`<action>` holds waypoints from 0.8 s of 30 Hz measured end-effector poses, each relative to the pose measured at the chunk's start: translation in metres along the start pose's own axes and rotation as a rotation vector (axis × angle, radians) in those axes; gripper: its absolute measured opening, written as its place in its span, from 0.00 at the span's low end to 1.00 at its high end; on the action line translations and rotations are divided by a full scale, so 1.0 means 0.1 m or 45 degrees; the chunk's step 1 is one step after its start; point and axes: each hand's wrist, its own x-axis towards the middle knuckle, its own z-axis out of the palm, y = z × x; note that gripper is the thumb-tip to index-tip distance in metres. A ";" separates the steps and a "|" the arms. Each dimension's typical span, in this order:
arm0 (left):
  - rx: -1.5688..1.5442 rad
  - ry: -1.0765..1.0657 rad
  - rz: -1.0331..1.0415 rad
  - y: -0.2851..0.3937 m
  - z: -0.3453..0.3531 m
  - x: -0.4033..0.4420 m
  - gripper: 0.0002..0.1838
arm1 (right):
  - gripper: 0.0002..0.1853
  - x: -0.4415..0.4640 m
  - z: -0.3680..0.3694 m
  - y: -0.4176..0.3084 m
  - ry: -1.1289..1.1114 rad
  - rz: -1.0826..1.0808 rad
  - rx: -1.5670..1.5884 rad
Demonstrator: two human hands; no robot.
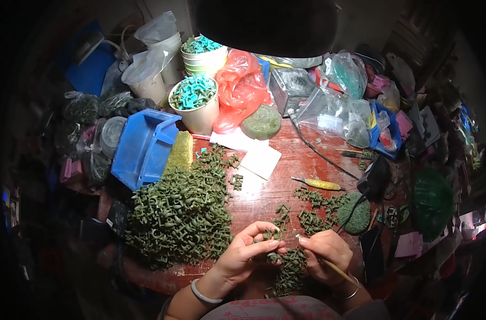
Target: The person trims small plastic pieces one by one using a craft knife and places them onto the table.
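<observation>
My left hand [247, 252] is closed, pinching a small dark green wax-like piece [274, 234] between thumb and fingertips. Opposite it, my right hand [328, 253] grips a thin wooden-handled tool [339, 271] like a pen. The tool's tip points toward the held piece and is apart from it; its exact kind is too small to make out. Below and between the hands lies a loose cluster of similar green pieces [290, 273]. A big heap of them [181, 216] spreads to the left of my left hand.
A blue bin [147, 146] is tipped beside the heap. White buckets [201, 118] with teal and green pieces stand behind. A yellow-handled tool [323, 184], a round green pad [354, 214] and a black cable [320, 152] lie on the red table [256, 200]. Plastic bags [333, 114] crowd the back right.
</observation>
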 end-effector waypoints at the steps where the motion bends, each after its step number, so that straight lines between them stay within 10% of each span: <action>1: 0.003 0.004 0.004 0.01 0.01 0.00 0.17 | 0.14 0.01 -0.01 0.01 0.001 -0.003 0.000; 24: -0.114 -0.052 -0.071 0.01 -0.02 -0.01 0.18 | 0.12 0.04 -0.01 -0.05 -0.070 -0.069 0.002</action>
